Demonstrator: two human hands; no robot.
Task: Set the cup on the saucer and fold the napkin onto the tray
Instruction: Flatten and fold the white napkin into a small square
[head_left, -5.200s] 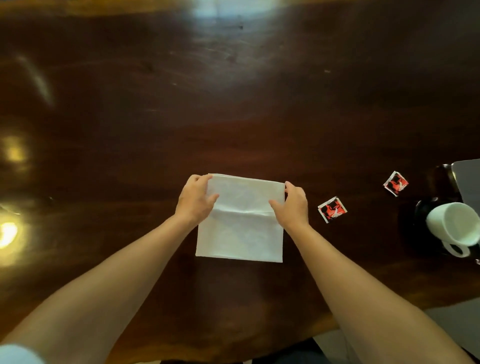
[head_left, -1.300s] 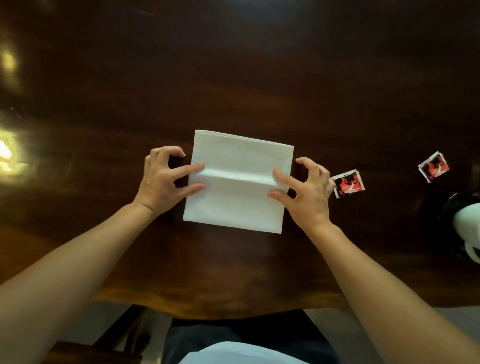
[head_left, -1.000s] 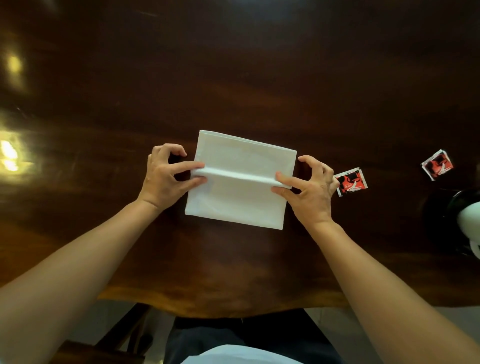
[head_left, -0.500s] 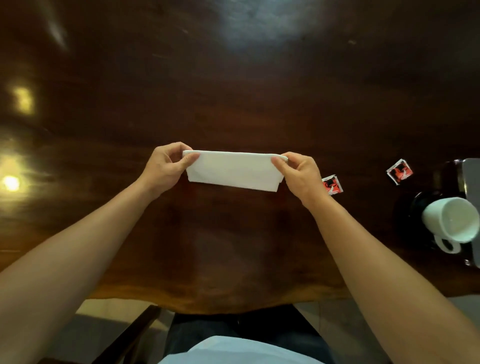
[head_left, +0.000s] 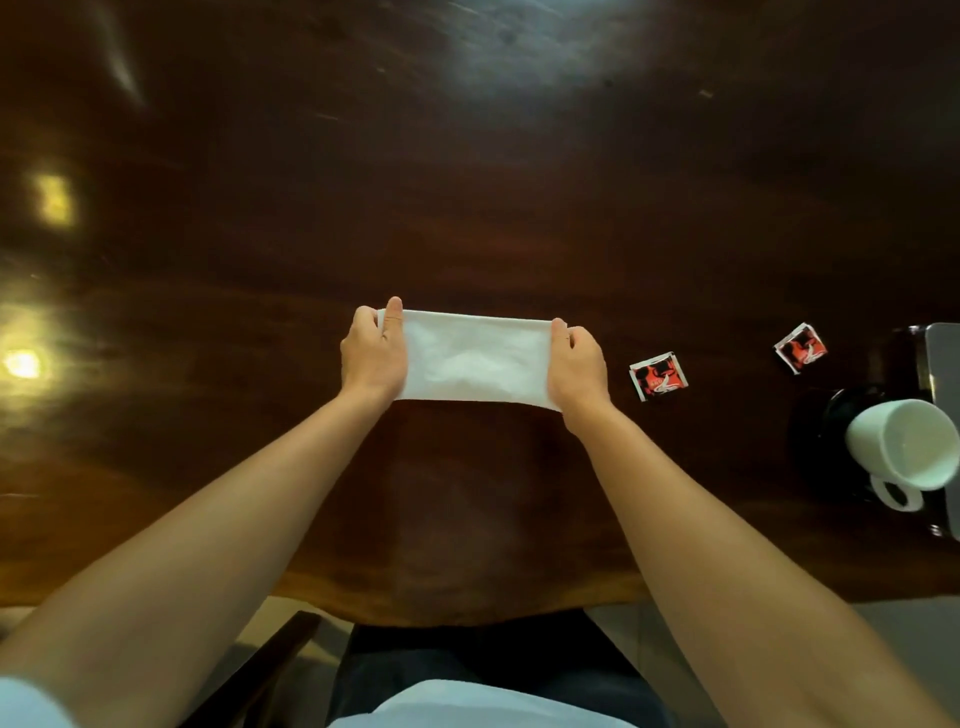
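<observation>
Here the folded white paper napkin (head_left: 475, 358) runs left to right straight ahead, left hand (head_left: 371, 353) and right hand (head_left: 576, 366) each pinching a short end. The grey tray (head_left: 946, 364) lies far right, nearer the right hand.

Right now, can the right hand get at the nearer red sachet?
Probably yes, once it lets go: the right hand grips the folded napkin, but the nearer red sachet lies just beside it, nothing between.
</observation>
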